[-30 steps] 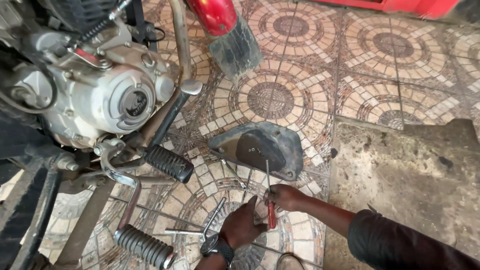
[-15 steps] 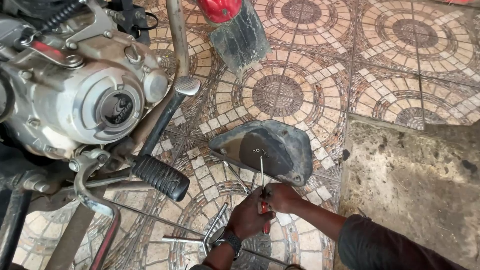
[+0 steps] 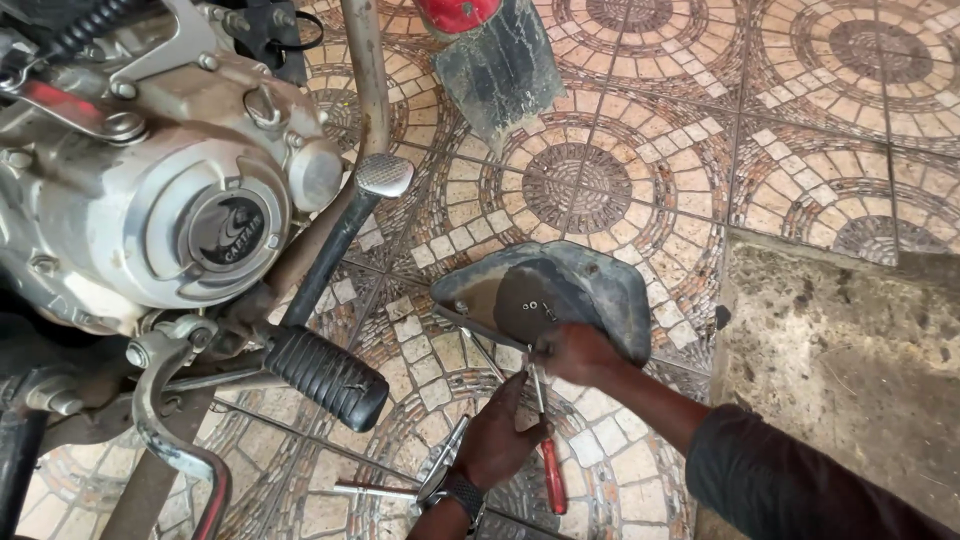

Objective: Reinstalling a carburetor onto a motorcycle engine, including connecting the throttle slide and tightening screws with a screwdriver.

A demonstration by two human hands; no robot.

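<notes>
Both hands close on a red-handled screwdriver [image 3: 545,430] beside an upturned grey plastic cover [image 3: 560,295] on the tiled floor.

The screwdriver lies with its red handle toward the lower edge of the view and its thin shaft running up to the near rim of the cover; the right hand [image 3: 575,352] is folded around the shaft at that rim, apparently to steady the tip, while the left hand [image 3: 500,440], a watch at its wrist, has its fingers curled against the shaft just above the handle. The cover rests hollow side up, so it serves as a dish: small fasteners [image 3: 535,305] sit loose inside it. A pair of pliers [image 3: 440,470] lies just left of the left wrist. Further left hangs the rubber footrest [image 3: 325,375], and above it stands the silver motorcycle engine [image 3: 160,220].
</notes>
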